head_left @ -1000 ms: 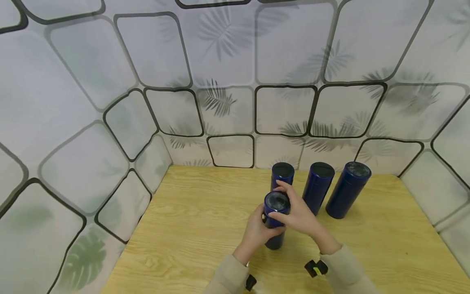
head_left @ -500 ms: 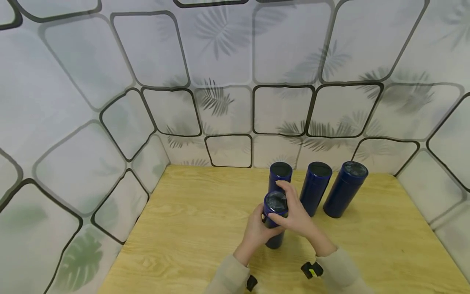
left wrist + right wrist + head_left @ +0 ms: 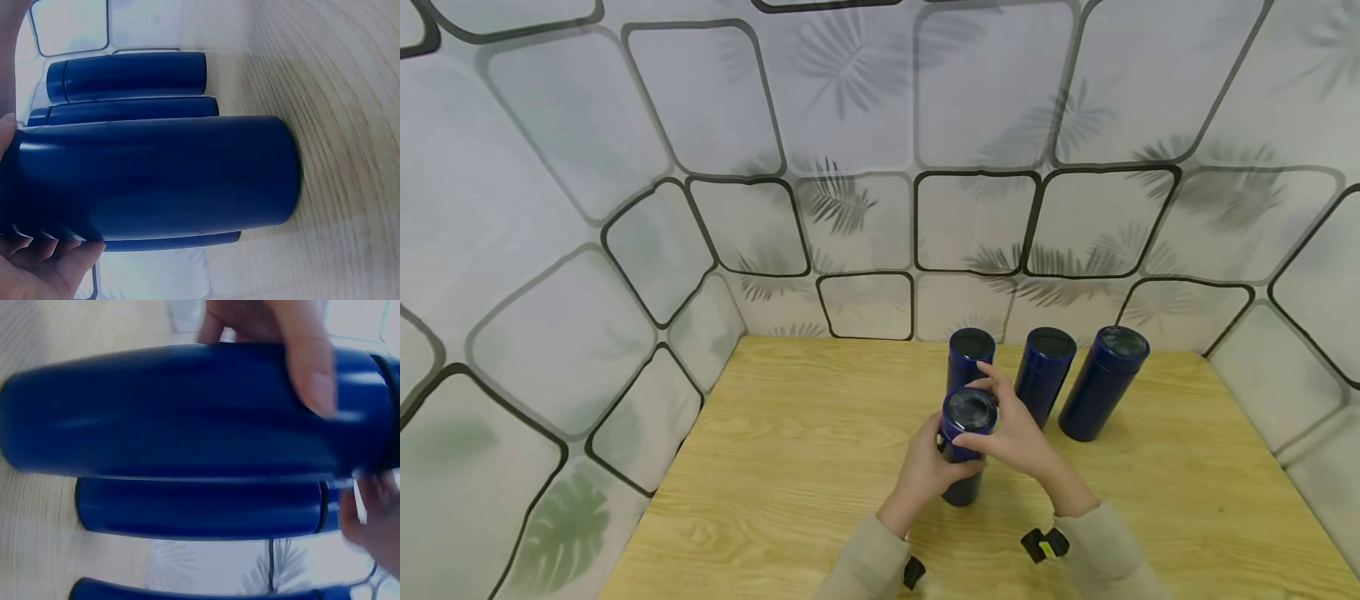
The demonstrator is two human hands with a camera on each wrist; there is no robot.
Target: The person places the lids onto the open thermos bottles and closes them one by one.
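A dark blue thermos bottle (image 3: pixel 156 175) stands upright near the middle of the table, a little in front of the other bottles. My left hand (image 3: pixel 925 467) grips its body below the lid, the thumb across the near side. At the top, my right hand (image 3: pixel 1018 437) holds the thermos lid (image 3: pixel 970 410) between the thumb in front and the fingers behind. In the right wrist view, the left thumb lies over the blue body, and a dark seam shows near the lid. The bottle's far side is hidden.
Behind the held bottle stands a matching blue thermos (image 3: pixel 970 354), partly covered by the right hand. Two more, a middle thermos (image 3: pixel 1043 379) and a right-hand thermos (image 3: pixel 1103 385), stand to its right. The wooden table (image 3: pixel 805 442) meets a patterned wall covering (image 3: pixel 865 225).
My right hand's fingers have shifted slightly around the lid and to the right. The lid's top has moved slightly right too. The left hand keeps its grip, and the other bottles stay put.
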